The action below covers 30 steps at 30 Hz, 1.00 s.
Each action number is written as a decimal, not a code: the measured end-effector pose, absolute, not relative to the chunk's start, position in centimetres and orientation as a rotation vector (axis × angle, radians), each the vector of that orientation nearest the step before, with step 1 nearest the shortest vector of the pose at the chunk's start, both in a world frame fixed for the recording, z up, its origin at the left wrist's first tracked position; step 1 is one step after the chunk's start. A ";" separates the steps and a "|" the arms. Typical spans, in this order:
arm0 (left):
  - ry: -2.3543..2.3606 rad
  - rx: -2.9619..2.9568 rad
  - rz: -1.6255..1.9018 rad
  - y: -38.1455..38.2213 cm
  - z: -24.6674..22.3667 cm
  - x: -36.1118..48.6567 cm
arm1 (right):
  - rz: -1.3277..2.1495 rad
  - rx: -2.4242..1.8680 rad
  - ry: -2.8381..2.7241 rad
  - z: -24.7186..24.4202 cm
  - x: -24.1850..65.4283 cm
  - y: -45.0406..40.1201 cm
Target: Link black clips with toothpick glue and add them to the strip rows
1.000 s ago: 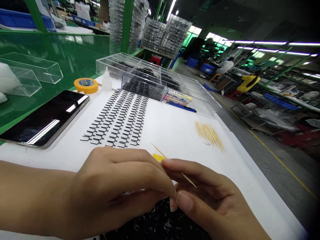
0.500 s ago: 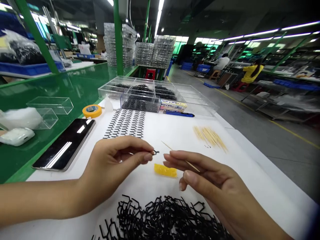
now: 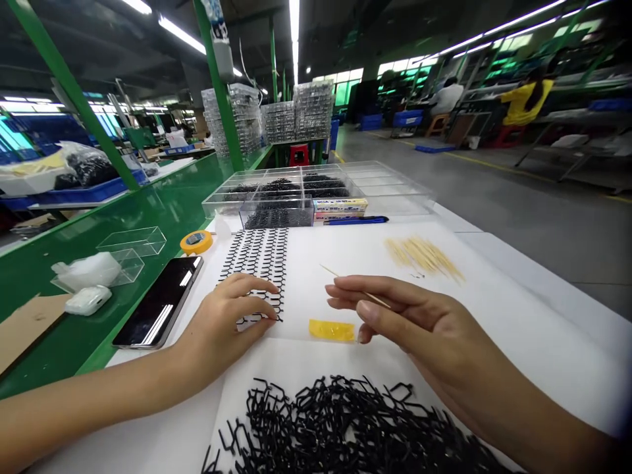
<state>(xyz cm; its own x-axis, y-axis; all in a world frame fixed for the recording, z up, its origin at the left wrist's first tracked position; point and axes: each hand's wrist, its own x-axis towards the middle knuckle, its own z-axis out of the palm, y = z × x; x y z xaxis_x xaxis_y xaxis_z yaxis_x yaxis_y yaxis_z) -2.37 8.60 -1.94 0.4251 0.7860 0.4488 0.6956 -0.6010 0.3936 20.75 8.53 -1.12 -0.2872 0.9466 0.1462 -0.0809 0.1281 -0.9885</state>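
Left hand (image 3: pixel 224 322) has come down from midair onto the black plastic strips (image 3: pixel 257 263): grip released, fingertips at the strips' lower end. Press lightly there to keep rows straight. Right hand (image 3: pixel 419 322) pinches a toothpick (image 3: pixel 345 283) above the yellow pad (image 3: pixel 332 330).

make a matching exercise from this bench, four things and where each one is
Things:
1 toothpick
2 phone
3 black heap
4 yellow strip

Places:
A on the white sheet, nearest the wearer
B pinched in the right hand
C on the white sheet, by the right hand
D screen up, left of the left hand

Pairs: 1-B, 2-D, 3-A, 4-C
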 end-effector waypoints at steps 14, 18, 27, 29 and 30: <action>1.441 2.626 0.658 8.6 -1.9 -2.4 | 1.328 -0.898 -1.470 -1.0 20.5 8.5; 1.447 2.643 0.652 8.8 -2.0 -2.3 | 1.325 -0.888 -1.475 -1.1 20.6 8.4; 1.509 2.665 0.610 8.7 -1.8 -2.2 | 1.323 -0.889 -1.492 -1.0 20.5 8.3; 1.520 2.664 0.615 8.7 -1.8 -2.2 | 1.316 -0.895 -1.494 -1.0 20.5 8.4; 1.523 2.663 0.622 8.6 -1.8 -2.2 | 1.313 -0.899 -1.494 -1.0 20.4 8.5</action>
<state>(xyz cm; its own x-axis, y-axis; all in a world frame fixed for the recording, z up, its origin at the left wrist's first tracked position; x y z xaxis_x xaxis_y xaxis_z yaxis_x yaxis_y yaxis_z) -2.24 8.63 -1.77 0.4473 0.8303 0.3324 0.8257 -0.5262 0.2033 20.41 8.49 -0.98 -0.3076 0.9362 0.1702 -0.0485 0.1632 -0.9854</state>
